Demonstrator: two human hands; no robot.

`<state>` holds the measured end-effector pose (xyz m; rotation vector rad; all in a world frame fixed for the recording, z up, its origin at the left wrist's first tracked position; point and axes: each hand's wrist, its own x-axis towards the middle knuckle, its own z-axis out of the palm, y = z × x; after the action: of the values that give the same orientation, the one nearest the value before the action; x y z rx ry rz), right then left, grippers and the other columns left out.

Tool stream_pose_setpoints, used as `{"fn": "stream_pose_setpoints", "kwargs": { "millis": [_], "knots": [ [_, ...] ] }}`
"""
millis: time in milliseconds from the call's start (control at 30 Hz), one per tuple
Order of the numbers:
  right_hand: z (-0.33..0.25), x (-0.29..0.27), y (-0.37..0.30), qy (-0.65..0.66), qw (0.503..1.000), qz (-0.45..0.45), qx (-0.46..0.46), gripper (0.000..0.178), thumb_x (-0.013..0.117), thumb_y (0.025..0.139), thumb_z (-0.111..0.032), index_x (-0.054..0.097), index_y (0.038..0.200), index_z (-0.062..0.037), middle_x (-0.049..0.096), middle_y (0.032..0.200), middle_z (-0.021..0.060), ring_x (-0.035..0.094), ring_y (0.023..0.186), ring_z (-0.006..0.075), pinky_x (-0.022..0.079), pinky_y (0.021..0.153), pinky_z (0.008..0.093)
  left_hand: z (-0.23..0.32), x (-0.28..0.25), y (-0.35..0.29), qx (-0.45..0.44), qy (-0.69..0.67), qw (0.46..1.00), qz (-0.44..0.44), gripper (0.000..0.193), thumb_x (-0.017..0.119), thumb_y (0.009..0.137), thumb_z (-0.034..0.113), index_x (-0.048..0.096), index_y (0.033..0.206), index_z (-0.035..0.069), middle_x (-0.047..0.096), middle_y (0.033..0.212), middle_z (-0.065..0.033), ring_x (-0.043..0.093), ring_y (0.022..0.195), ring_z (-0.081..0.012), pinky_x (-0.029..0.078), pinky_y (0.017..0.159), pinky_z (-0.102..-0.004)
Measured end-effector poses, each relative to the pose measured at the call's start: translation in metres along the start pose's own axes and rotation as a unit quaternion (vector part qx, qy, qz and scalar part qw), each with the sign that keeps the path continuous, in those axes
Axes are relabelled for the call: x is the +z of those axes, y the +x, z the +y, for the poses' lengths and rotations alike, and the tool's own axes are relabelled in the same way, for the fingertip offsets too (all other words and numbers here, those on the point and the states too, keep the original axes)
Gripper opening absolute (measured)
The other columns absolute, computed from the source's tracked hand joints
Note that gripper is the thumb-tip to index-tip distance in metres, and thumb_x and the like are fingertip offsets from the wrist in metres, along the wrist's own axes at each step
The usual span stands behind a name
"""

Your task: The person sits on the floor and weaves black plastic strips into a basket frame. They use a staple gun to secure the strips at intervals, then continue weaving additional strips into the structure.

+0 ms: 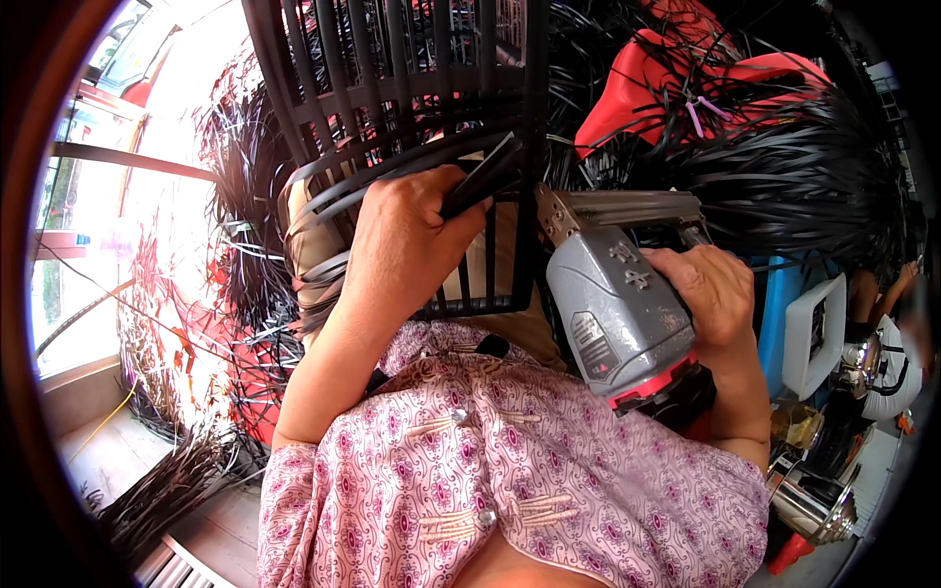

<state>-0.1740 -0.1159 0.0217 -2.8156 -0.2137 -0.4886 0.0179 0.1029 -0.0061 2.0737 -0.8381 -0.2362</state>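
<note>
In the head view, the left hand, upper centre of the frame, is closed around flat black strips, which lie across a black slatted frame at top centre. Right of centre, the right hand is wrapped around a grey cordless staple gun; its nose points at the slatted frame's right rail, though whether they touch I cannot tell. A red plastic chair stands at upper right, beside loose black strips.

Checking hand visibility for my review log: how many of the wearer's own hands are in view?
2. The left hand grips black strips at the black slatted frame; the right hand holds the grey power tool, with some fingers hidden.
</note>
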Motion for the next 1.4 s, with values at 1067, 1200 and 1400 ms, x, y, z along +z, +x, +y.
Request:
{"fn": "stream_pose_setpoints", "kwargs": {
  "millis": [1067,1200,1400],
  "knots": [
    [-0.006,-0.005,0.005,-0.033,0.999,-0.025,-0.006,0.063,0.073,0.054,-0.014,0.061,0.115,-0.0057,0.058,0.075,0.0076,0.059,0.067,0.0268,0.042,0.059,0.039,-0.009,0.002,0.0,0.023,0.009,1.0,-0.005,0.022,0.071,0.085,0.019,0.07,0.097,0.0,0.057,0.062,-0.013,0.052,0.054,-0.0197,0.043,0.055,-0.0348],
    [-0.008,-0.005,0.007,-0.043,0.999,-0.027,0.001,0.058,0.072,0.056,-0.016,0.062,0.112,-0.0067,0.057,0.074,0.007,0.058,0.066,0.0267,0.041,0.057,0.0386,-0.011,0.003,0.0,0.026,0.013,1.0,-0.001,0.022,0.071,0.086,0.019,0.07,0.097,0.0,0.057,0.062,-0.0128,0.052,0.054,-0.0194,0.042,0.055,-0.0348],
    [-0.009,-0.002,0.005,-0.054,0.998,-0.018,0.011,0.048,0.07,0.059,-0.017,0.063,0.106,-0.008,0.057,0.072,0.0057,0.058,0.065,0.0259,0.04,0.056,0.0387,-0.01,0.004,0.004,0.056,0.032,0.998,0.022,0.019,0.069,0.077,0.012,0.068,0.089,-0.002,0.064,0.072,-0.0207,0.064,0.072,-0.0389,0.049,0.064,-0.0426]
  ]
}}
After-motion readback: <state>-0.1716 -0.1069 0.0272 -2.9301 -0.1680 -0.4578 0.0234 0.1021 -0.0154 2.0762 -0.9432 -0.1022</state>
